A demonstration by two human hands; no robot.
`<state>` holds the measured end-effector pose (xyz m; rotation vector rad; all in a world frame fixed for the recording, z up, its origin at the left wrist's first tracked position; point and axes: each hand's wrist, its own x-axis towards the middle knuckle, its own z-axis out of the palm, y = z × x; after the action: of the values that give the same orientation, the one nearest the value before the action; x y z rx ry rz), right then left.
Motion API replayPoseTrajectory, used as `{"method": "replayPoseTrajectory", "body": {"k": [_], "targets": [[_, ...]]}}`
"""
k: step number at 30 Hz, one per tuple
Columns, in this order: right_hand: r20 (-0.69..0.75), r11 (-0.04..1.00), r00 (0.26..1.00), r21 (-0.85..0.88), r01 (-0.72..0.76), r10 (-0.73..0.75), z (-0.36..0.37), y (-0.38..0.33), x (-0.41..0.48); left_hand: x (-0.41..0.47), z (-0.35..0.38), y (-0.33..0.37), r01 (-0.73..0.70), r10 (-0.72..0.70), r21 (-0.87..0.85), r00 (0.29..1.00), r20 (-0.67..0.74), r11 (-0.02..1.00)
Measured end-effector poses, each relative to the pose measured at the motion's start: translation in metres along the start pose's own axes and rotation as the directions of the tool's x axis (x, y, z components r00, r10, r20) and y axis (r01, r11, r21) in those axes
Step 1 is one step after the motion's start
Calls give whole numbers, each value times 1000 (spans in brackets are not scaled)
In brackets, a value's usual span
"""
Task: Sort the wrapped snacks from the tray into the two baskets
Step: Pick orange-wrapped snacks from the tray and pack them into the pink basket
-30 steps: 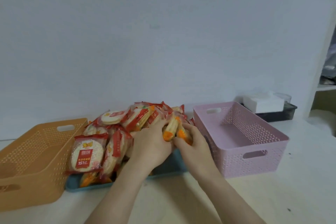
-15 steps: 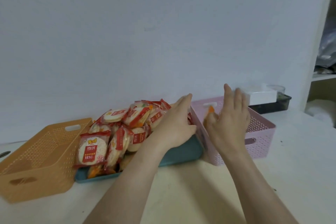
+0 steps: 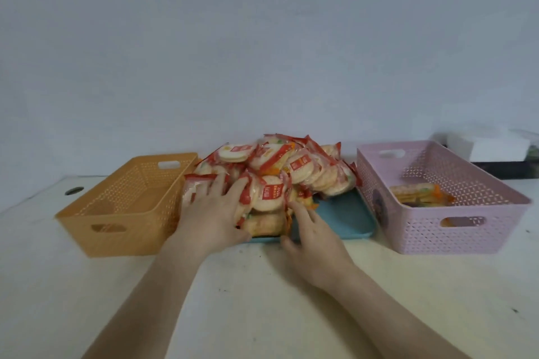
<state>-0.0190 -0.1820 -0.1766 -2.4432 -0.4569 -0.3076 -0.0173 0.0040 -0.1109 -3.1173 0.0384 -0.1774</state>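
Note:
A heap of wrapped snacks (image 3: 280, 172), round pale crackers in red-trimmed wrappers with some orange-trimmed packs below, lies on a teal tray (image 3: 347, 218). An orange basket (image 3: 122, 204) stands to the tray's left with nothing visible in it. On the right, a pink basket (image 3: 455, 230) holds orange-trimmed snack packs (image 3: 417, 197). My left hand (image 3: 214, 210) lies spread on the heap's left front, fingers apart. My right hand (image 3: 313, 237) reaches the heap's front edge, fingertips at an orange-trimmed pack (image 3: 262, 223); no grasp shows.
The baskets and tray sit on a pale table (image 3: 262, 300) against a plain wall. A white box (image 3: 484, 146) on a dark tray stands behind the pink basket. A round hole (image 3: 74, 191) is in the tabletop at far left.
My right hand carried orange-trimmed packs to the pink basket, let them go there and came back to the heap. My left hand slid from the heap's right side to its left front.

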Motion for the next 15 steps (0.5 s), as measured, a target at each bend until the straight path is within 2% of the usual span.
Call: {"method": "replayPoseTrajectory", "body": {"k": [4, 7, 9, 11, 13, 15], "targets": [[68, 988, 988, 68, -140, 135, -2, -8, 15, -6, 32, 2, -52, 46, -32, 984, -173, 998], [134, 947, 970, 223, -230, 204, -3, -13, 38, -5, 37, -3, -79, 59, -81, 973, -222, 994], [123, 934, 969, 265, -240, 215, 0, -13, 48, -5, 39, -6, -109, 62, -155, 959, -275, 982], [98, 934, 970, 264, -242, 223, 6, -14, 53, -6, 40, -6, -121, 34, -202, 921, -389, 972], [78, 923, 968, 292, -249, 237, 9, -13, 57, -9, 35, 0, -96, -2, -161, 855, -519, 982], [16, 907, 970, 353, -231, 241, 9, -9, 63, -13, 27, 9, -164, 66, -104, 786, -615, 981]]}}
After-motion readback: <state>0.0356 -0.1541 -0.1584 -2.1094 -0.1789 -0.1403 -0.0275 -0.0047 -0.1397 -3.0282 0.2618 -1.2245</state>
